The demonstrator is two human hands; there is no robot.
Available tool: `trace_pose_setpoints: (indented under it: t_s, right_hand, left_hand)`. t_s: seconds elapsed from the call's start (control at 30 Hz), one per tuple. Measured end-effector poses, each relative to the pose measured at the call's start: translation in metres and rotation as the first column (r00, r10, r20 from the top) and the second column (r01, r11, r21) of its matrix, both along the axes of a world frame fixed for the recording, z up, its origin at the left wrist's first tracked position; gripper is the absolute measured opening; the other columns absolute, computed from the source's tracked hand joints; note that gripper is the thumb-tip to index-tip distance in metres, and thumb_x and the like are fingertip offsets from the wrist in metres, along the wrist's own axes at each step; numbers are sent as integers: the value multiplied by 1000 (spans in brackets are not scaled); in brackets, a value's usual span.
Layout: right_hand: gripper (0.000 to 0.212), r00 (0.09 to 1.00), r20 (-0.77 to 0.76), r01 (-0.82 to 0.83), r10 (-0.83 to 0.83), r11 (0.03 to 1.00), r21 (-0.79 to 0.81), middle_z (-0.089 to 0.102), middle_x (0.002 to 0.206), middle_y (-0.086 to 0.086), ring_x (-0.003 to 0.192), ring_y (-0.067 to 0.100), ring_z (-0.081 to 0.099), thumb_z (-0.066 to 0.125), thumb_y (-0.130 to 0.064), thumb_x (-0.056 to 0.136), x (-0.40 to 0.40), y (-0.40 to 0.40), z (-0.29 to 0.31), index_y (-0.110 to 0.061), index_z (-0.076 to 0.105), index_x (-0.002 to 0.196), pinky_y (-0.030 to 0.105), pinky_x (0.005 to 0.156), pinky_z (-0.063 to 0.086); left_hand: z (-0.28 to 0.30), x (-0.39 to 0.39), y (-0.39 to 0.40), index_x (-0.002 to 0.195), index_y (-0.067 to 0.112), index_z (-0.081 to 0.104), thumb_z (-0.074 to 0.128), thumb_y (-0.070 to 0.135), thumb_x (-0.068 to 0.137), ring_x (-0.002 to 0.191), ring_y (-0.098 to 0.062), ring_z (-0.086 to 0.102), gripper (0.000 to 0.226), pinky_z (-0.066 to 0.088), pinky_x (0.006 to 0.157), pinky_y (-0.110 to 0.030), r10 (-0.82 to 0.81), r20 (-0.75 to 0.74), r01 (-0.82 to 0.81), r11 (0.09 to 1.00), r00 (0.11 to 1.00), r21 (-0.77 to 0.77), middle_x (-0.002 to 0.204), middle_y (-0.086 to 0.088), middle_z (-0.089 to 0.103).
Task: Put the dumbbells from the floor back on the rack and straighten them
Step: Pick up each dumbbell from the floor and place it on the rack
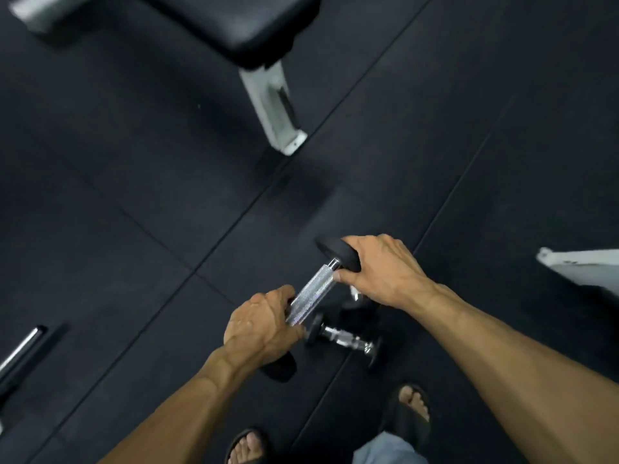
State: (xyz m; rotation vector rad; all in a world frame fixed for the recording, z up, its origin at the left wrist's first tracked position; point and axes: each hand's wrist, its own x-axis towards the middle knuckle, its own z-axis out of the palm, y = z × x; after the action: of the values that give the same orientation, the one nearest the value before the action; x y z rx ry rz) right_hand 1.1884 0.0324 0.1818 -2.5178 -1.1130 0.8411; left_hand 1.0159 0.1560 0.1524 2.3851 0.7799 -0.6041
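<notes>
Lifted dumbbell [311,294] ran diagonally between hands: left hand [259,324] wrapped near end, right hand [382,267] clasped far head; small dumbbell [345,339] below on floor.

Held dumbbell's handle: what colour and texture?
Shiny silver with a fine knurled pattern on the held dumbbell, between black ends; head view, the only one, shows it clearly.

A round-headed dumbbell with black rubber ends [338,252] is showing a bright silver handle cross-hatched with fine knurling. At five o'clock from it, a smaller black-headed dumbbell with a chrome bar [343,339] is glinting against the dark charcoal rubber floor tiles [134,195], which thin black seams are crossing. At twelve o'clock, a black padded bench on a white metal frame [271,105] is standing out. Black open-toed sandals [410,416] are blending into the floor.
</notes>
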Motion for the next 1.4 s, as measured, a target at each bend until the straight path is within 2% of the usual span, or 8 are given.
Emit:
trace_pose_setpoints:
  t_s: [0.2,0.33,0.47,0.67,0.93,1.03,1.3,1.4]
  right_hand:
    - [29,991,116,58,-62,998,37,56,72,-9,75,22,59,70,-47,82,90,-63,167,-33,45,76,30,67,37]
    - [27,975,192,103,-113,993,60,60,74,-6,72,22,59,69,-49,82,140,-103,262,-27,54,82,33,67,43]
    - [25,943,270,181,-193,981,69,62,75,-5,72,21,60,69,-46,82,180,-143,329,-25,58,87,33,65,46]
    - [27,859,356,389,-368,921,15,64,76,-5,76,25,61,67,-50,78,210,-202,393,-25,59,87,38,70,51]
    - [39,677,472,651,-565,759,-25,70,98,3,97,30,64,65,-56,79,206,-288,467,-26,62,105,40,80,51]
    - [41,619,501,711,-605,702,-32,70,104,4,102,31,63,65,-56,80,204,-334,483,-25,62,107,41,83,50]
    - [30,498,458,837,-737,545,-32,65,86,-6,87,23,63,67,-50,83,212,-495,493,-26,61,99,40,77,51]
    - [27,469,440,865,-766,500,-51,65,89,-4,88,22,61,67,-47,84,219,-560,491,-25,60,98,38,77,49]
  left_hand:
    - [152,105,-38,95,30,51,65,43,70,82,-18,60,31,45,65,-32,-117,108,110,992,987,69,88,9,64]
    - [243,170,-68,86,26,49,67,42,66,75,-16,58,30,38,57,-30,-188,197,173,981,962,88,77,9,62]
    - [300,229,-97,77,21,44,68,41,64,69,-18,57,34,34,50,-29,-245,263,227,969,933,95,70,5,60]
    - [354,298,-137,72,22,38,69,39,67,72,-21,56,36,33,51,-29,-441,316,450,892,840,47,70,5,57]
    - [422,364,-207,68,25,36,70,39,71,70,-19,55,37,34,53,-29,-702,406,750,659,585,57,71,7,55]
    - [434,384,-254,67,24,39,71,37,70,74,-22,60,35,36,53,-30,-747,423,814,580,513,35,70,6,57]
    - [438,431,-426,66,25,40,71,38,69,78,-23,61,33,37,57,-30,-836,411,913,408,364,21,75,6,57]
    - [435,448,-497,70,25,44,70,37,68,79,-20,60,29,36,56,-29,-865,390,934,356,317,30,74,7,56]
